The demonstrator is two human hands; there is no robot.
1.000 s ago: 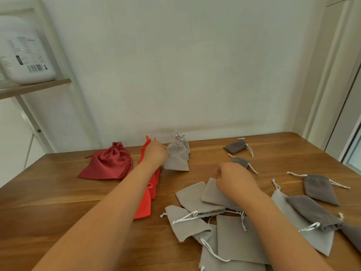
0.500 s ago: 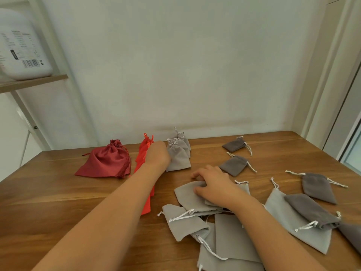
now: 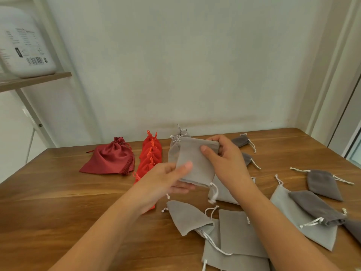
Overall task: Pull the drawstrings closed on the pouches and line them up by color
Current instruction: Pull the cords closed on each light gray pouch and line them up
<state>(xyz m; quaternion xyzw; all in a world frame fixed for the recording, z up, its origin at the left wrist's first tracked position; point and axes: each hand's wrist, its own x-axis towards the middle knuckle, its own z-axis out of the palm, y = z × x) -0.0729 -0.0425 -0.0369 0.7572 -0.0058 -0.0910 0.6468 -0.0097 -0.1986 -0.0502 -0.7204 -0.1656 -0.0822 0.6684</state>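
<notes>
grey cloth pouch [image 3: 195,161] held up off the wooden table [image 3: 58,192] between both our hands. left hand [image 3: 166,182] pinches the near left corner, thumb on top, fingers underneath. right hand [image 3: 224,159] grips the far right corner, thumb on the face. long axis runs away from us toward the wall; cord end points back at us, drawstring [image 3: 214,192] dangling. right fingertips hidden behind the cloth; closed grey row [image 3: 172,151] half covered.

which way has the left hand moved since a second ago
Yes. The left hand drew back from the grey stack toward the person, now holding a pouch.
</notes>
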